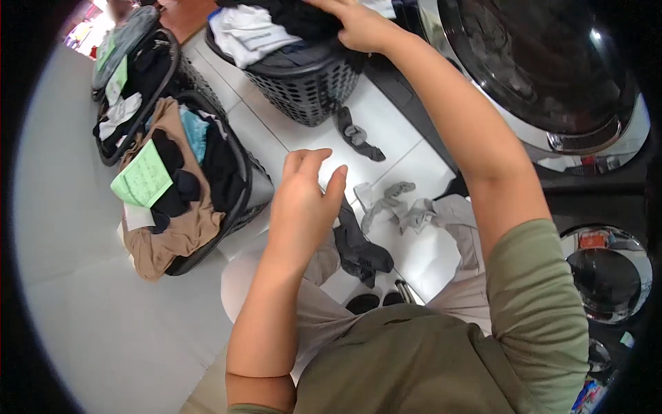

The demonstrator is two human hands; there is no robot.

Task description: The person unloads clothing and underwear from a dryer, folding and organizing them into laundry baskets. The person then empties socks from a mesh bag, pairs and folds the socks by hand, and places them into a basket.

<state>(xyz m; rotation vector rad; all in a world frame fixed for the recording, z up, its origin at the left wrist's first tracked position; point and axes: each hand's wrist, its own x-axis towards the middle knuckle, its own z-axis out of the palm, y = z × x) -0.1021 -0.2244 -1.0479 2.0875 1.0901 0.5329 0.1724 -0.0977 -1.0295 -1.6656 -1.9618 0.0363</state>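
My left hand [303,196] hovers over the tiled floor with nothing in it, its thumb apart from the bent fingers. Below it, dark grey socks [360,252] lie near my feet. My right hand [362,27] reaches to a dark laundry basket [303,90] at the top, with fingers stretched over black clothes [296,17]. The top edge of the view cuts off part of that hand. White clothing [248,34] also fills this basket. On the floor between my hands are a dark knotted sock pair [357,134] and light grey socks [396,207].
Front-loading machines with round doors [545,62] line the right side. At left stands a second basket [238,214] of clothes with a green paper note [143,174]. Another filled basket [172,62] is behind it. A white wall [83,207] borders the left.
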